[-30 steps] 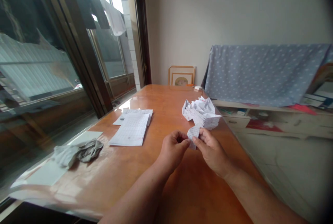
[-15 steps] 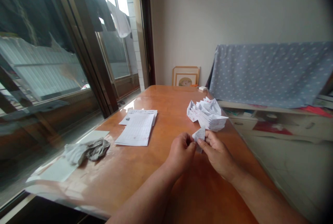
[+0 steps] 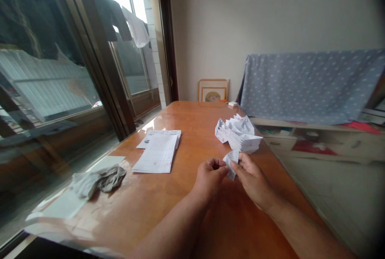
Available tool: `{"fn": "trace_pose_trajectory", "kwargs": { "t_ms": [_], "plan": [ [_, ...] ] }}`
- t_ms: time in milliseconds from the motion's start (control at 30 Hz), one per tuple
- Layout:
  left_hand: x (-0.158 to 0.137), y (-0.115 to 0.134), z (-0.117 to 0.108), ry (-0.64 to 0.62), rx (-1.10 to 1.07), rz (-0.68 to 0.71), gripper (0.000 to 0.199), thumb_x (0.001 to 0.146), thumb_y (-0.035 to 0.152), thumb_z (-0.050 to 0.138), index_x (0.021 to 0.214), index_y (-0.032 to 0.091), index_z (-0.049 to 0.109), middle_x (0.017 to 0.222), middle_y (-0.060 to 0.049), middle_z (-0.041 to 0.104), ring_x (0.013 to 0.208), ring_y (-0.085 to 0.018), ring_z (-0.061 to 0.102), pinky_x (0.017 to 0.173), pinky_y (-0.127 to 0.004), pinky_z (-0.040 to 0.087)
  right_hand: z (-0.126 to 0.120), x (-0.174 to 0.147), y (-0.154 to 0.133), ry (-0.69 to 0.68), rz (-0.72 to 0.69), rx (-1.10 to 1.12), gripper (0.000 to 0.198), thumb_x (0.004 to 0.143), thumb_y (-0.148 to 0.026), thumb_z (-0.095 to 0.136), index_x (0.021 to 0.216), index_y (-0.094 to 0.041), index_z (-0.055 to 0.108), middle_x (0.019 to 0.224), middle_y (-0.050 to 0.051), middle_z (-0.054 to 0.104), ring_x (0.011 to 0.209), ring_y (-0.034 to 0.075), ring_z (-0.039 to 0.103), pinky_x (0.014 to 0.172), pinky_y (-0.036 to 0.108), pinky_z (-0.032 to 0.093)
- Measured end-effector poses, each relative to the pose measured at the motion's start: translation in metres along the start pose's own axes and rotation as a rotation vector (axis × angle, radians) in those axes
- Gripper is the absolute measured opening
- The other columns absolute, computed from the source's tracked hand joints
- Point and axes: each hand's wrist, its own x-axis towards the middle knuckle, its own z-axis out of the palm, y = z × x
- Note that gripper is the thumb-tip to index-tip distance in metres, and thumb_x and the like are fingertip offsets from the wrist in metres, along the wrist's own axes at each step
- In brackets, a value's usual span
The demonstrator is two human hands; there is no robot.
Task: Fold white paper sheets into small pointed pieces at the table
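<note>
Over the near half of the table, I have both hands close together, with one small piece of paper between them, held clear of the wood. My left hand pinches its left edge with thumb and fingertips; my right hand grips its right side, thumb across the face and fingers behind. Over the last half second the hands have barely shifted, but the paper's outline has altered: the upper part was a sharp peak and now leans over with a slanting, slightly bowed top edge. I take that to mean a fold is being worked and the piece is still mid-shaping.

As for its look, it is white with faint printed or written lines, creased, narrow toward the bottom and pointed at the upper left; how many layers it has I cannot tell.

Off to my left lies a crumpled grey cloth, partly over a pale sheet. Farther along on that side rest flat lined sheets, overlapping. Just beyond my right hand sits a stack of folded papers, nested tightly with points sticking up; it has stayed put. At the far end is a small white box.
</note>
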Motion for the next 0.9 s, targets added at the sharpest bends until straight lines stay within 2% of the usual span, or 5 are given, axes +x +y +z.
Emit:
{"fn": "trace_pose_trajectory", "kwargs": {
  "t_ms": [300,433,567,733,900],
  "plan": [
    [0.002,0.004,-0.005,-0.015,0.075,0.012,0.015,0.071,0.022,0.072,0.071,0.017,0.058,0.068,0.001,0.059,0.064,-0.012,0.05,0.062,-0.025,0.036,0.001,-0.003,-0.018,-0.026,0.023,0.02,0.03,0.094,-0.053,0.057,0.101,-0.024,0.061,0.088,0.003,0.063,0.085,0.022,0.059,0.078,0.035,0.051],
    [0.0,0.021,-0.01,-0.059,0.009,-0.074,0.016,0.071,0.022,0.072,0.07,0.017,0.057,0.065,0.003,0.053,0.06,-0.009,0.042,0.057,-0.024,0.029,-0.007,0.0,-0.02,0.092,0.032,0.004,0.034,0.092,-0.056,0.058,0.098,-0.022,0.063,0.083,0.004,0.063,0.077,0.021,0.058,0.07,0.035,0.049],
    [0.0,0.029,-0.014,-0.142,-0.086,-0.143,0.016,0.073,0.021,0.07,0.07,0.017,0.055,0.067,0.002,0.052,0.062,-0.009,0.043,0.057,-0.023,0.027,-0.016,0.004,-0.023,0.16,0.047,-0.012,0.038,0.085,-0.052,0.069,0.105,-0.02,0.063,0.093,0.005,0.065,0.082,0.02,0.059,0.071,0.032,0.048],
    [0.002,0.027,-0.017,-0.181,-0.123,-0.165,0.018,0.075,0.022,0.072,0.072,0.017,0.055,0.067,0.002,0.051,0.061,-0.008,0.041,0.056,-0.023,0.027,-0.018,0.001,-0.04,0.034,0.166,0.042,0.037,0.083,-0.045,0.073,0.108,-0.02,0.064,0.1,0.005,0.067,0.089,0.02,0.062,0.077,0.031,0.048],
    [0.001,0.028,-0.017,-0.18,-0.152,-0.162,0.018,0.076,0.023,0.074,0.075,0.016,0.058,0.068,0.003,0.05,0.061,-0.008,0.04,0.057,-0.021,0.028,-0.013,-0.001,-0.046,-0.121,0.118,0.082,0.03,0.088,-0.044,0.068,0.107,-0.02,0.067,0.102,0.005,0.071,0.094,0.021,0.063,0.081,0.031,0.048]
  ]
}}
